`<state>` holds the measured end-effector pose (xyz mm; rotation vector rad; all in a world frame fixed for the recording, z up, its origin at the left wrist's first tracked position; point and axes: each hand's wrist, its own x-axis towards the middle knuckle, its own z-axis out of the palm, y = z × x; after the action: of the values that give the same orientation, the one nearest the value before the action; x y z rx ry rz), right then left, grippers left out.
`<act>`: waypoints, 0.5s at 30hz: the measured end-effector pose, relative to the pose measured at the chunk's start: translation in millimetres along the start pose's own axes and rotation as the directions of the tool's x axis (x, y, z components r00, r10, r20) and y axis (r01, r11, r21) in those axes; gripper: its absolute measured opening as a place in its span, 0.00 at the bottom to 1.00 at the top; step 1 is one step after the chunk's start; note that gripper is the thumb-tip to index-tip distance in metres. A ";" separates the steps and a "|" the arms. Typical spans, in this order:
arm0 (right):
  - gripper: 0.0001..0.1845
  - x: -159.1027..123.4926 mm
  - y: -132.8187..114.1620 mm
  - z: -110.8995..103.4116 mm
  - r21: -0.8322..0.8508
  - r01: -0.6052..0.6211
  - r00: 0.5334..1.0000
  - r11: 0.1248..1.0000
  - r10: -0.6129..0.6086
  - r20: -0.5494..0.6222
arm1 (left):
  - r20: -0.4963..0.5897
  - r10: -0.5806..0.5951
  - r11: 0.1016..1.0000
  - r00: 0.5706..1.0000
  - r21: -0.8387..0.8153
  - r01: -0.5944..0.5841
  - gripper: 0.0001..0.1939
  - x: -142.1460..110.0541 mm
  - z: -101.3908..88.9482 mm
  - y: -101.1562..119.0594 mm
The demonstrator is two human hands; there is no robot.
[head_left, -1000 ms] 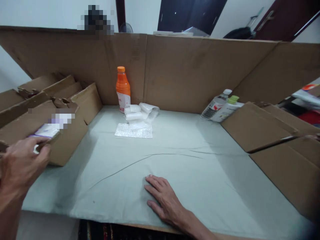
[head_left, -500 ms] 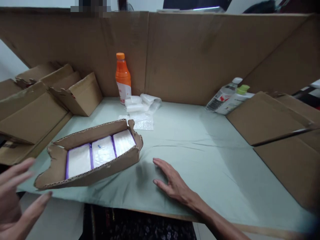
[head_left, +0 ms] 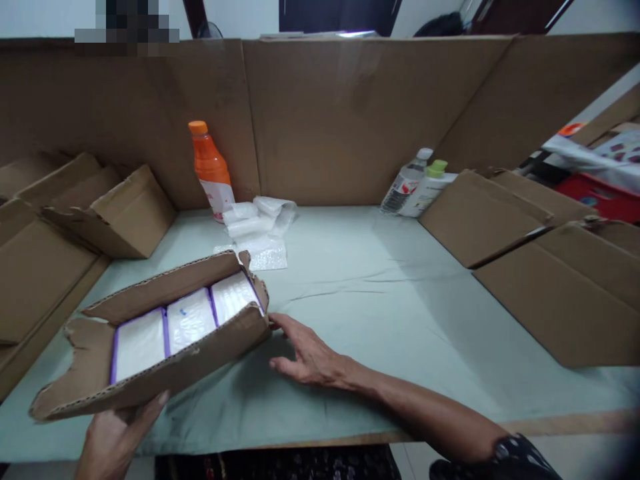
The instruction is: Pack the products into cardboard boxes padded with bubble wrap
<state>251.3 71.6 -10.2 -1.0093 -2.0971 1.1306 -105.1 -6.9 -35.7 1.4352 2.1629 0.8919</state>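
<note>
A torn cardboard tray (head_left: 200, 360) lies on the pale green cloth (head_left: 380, 300) at the front left, holding three white packets (head_left: 190, 320) with purple edges side by side. My left hand (head_left: 117, 437) is under the tray's near long wall, thumb against the cardboard, gripping it. My right hand (head_left: 305, 353) lies on the cloth with fingers stretched out, the fingertips touching the tray's right end.
An orange bottle (head_left: 210, 170) stands at the back with bubble wrap pieces (head_left: 257, 223) beside it. Two bottles (head_left: 417, 190) lean at the back right. Cardboard boxes (head_left: 100, 213) sit left, more boxes (head_left: 545, 273) right, and a tall cardboard screen (head_left: 340, 113) walls the back.
The tray appeared on the cloth from the left. My left hand came back to its near wall and took hold. My right hand slid left to touch the tray's end.
</note>
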 end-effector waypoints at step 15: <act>0.16 17.4 55.6 -95.3 -0.040 -0.123 0.934 0.992 0.102 -0.342 | 0.052 -0.042 0.943 0.998 -0.329 0.057 0.32 49.6 96.3 57.7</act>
<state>331.9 149.0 -8.8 -1.2691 -1.8247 0.8745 -25.5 82.2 -63.8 1.2171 1.8969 1.1305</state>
